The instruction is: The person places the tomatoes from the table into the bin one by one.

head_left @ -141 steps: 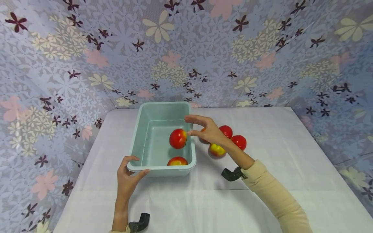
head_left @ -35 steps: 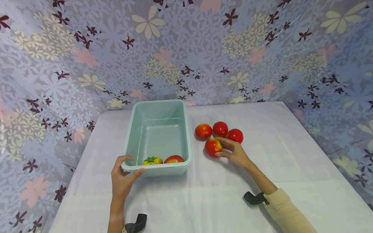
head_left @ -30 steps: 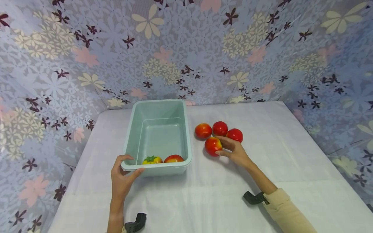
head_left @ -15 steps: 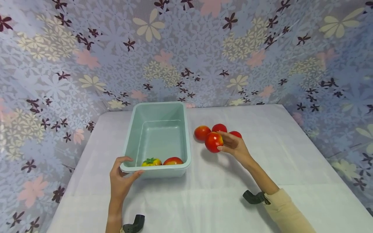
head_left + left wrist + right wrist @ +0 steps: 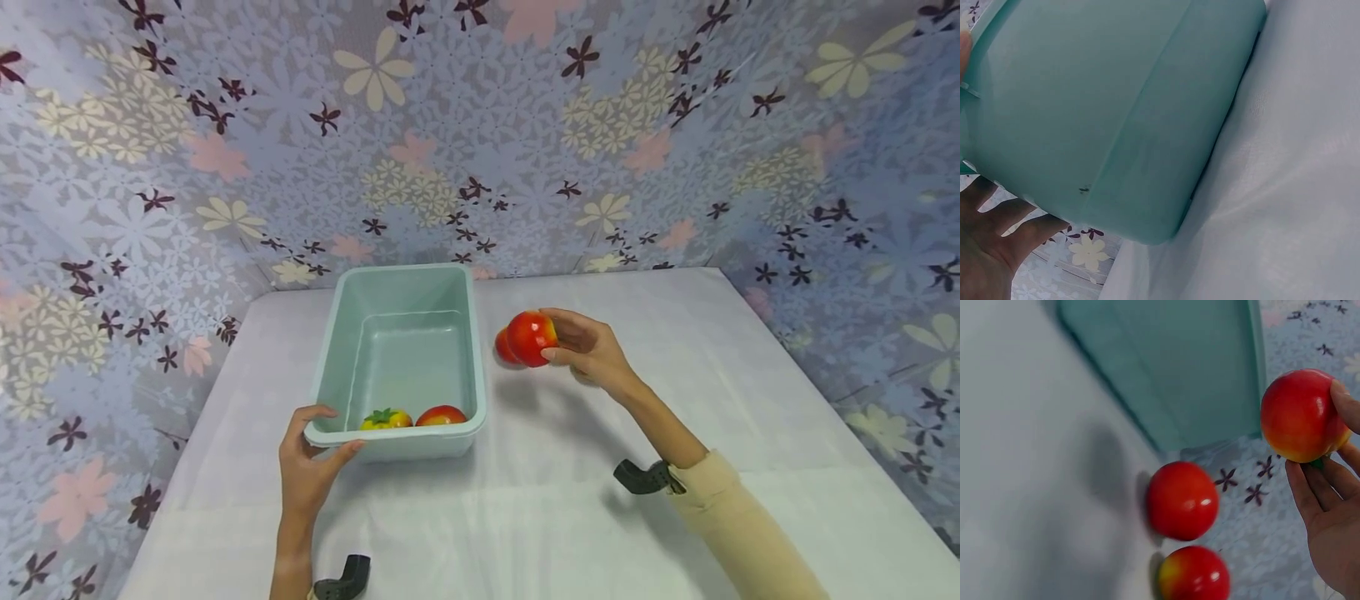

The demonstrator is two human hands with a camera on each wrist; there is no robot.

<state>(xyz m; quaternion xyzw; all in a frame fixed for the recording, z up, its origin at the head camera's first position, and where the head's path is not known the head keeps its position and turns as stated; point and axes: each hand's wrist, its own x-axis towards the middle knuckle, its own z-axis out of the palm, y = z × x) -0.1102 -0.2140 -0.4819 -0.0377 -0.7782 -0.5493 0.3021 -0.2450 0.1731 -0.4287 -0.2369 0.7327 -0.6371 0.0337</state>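
Observation:
My right hand (image 5: 596, 354) holds a red-and-yellow tomato (image 5: 531, 337) above the table, thumb on one side and fingers on the other. In the right wrist view, a bit of green shows under the held tomato (image 5: 1300, 419). The left hand (image 5: 306, 467) grips the near left corner of a pale green plastic box (image 5: 420, 447), thumb outside the rim. Inside the box, against its near wall, lie a yellowish tomato (image 5: 388, 420) with a green leafy top and a redder tomato (image 5: 441, 415).
Behind the held tomato, right of the box, another tomato (image 5: 505, 347) sits on the white-covered table (image 5: 540, 517). The right wrist view shows two on the table, a red tomato (image 5: 1183, 501) and a red-yellow tomato (image 5: 1194, 575). Flowered sheeting (image 5: 525, 167) rises behind.
My right hand has lifted the tomato off the table and moved it up and left toward the box. Earlier, another tomato went into the box. The left hand keeps its grip on the corner.

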